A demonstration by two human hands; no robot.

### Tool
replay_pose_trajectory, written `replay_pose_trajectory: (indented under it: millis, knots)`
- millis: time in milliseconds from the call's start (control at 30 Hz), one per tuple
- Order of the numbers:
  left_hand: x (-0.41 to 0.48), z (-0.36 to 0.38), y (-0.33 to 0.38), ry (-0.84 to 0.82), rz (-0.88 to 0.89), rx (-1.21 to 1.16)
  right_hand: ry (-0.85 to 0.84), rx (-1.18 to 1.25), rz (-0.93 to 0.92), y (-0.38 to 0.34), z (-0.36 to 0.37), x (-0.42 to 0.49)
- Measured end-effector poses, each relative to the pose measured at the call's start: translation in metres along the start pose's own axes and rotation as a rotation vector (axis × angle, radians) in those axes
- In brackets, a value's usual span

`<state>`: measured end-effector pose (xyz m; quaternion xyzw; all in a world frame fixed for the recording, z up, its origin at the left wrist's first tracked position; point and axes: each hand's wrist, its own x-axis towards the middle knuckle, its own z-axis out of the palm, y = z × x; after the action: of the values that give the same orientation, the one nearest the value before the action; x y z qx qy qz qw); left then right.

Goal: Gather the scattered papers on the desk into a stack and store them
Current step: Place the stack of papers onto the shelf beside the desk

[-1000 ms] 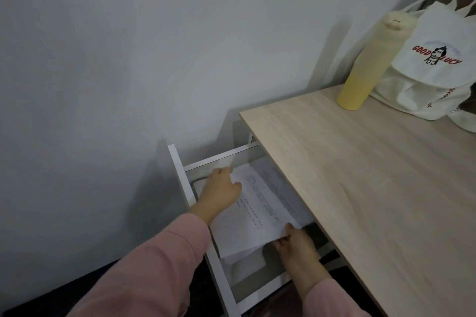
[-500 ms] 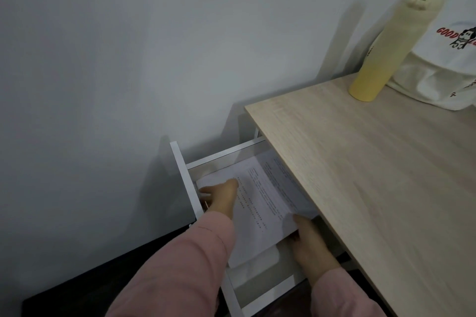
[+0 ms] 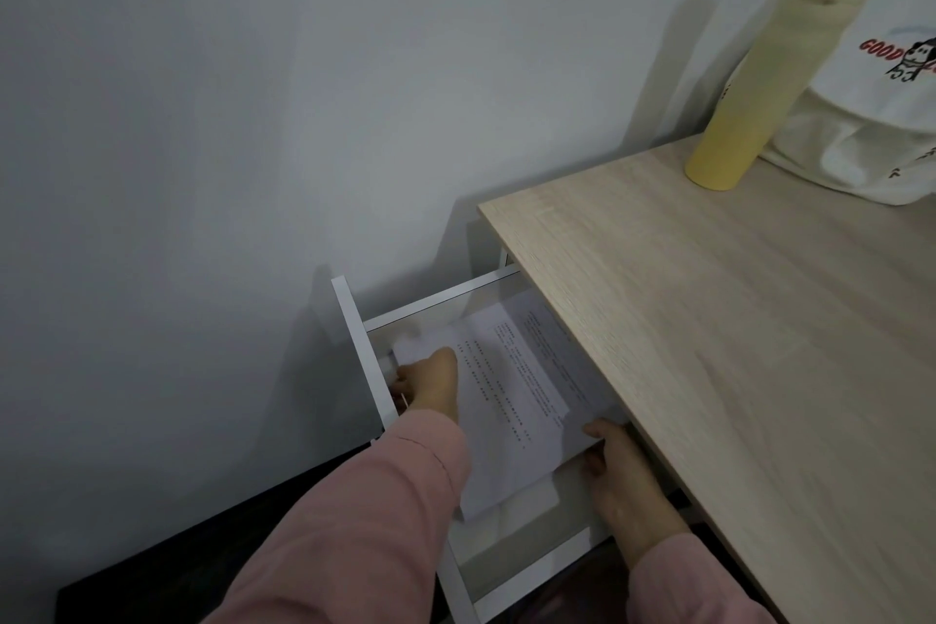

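Observation:
A stack of printed white papers [image 3: 511, 390] lies in the open white drawer [image 3: 354, 319] under the left end of the wooden desk [image 3: 709, 319]. The stack's far right part is hidden beneath the desk top. My left hand [image 3: 428, 385] is at the stack's left edge, close to the drawer's side wall, with its fingers curled down over that edge. My right hand [image 3: 615, 476] holds the stack's near right corner, thumb on top and fingers underneath. Both arms wear pink sleeves.
A tall yellow bottle [image 3: 744, 96] stands at the back of the desk, beside a white tote bag [image 3: 871, 106] with a red print. A grey wall runs behind and to the left. A dark surface [image 3: 152, 573] lies low at the left.
My left hand slid from the top of the papers to their left edge by the drawer wall. The papers have settled lower in the drawer. My view has shifted left.

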<state>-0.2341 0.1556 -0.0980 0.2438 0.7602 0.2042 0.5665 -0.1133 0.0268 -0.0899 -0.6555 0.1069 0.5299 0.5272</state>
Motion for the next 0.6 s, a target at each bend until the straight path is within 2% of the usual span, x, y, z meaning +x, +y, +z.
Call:
replay_pose_trajectory:
  millis: [233, 400, 500, 567, 600]
  knots:
    - [-0.005, -0.003, 0.002, -0.024, 0.01, 0.076, 0.021, -0.018, -0.001, 0.001, -0.001, 0.002]
    - [-0.015, -0.007, 0.004, -0.006, 0.031, 0.119, -0.023, 0.116, -0.024, -0.008, -0.005, -0.015]
    - [-0.03, -0.007, 0.003, -0.083, 0.225, 0.155, -0.124, 0.014, -0.059, -0.008, -0.005, -0.041]
    - [-0.042, -0.013, 0.0, -0.157, 0.509, 0.286, -0.295, -0.13, -0.173, -0.01, -0.004, -0.06]
    - [-0.048, -0.02, -0.002, -0.136, 0.674, 0.419, -0.378, -0.246, -0.293, -0.013, -0.005, -0.068]
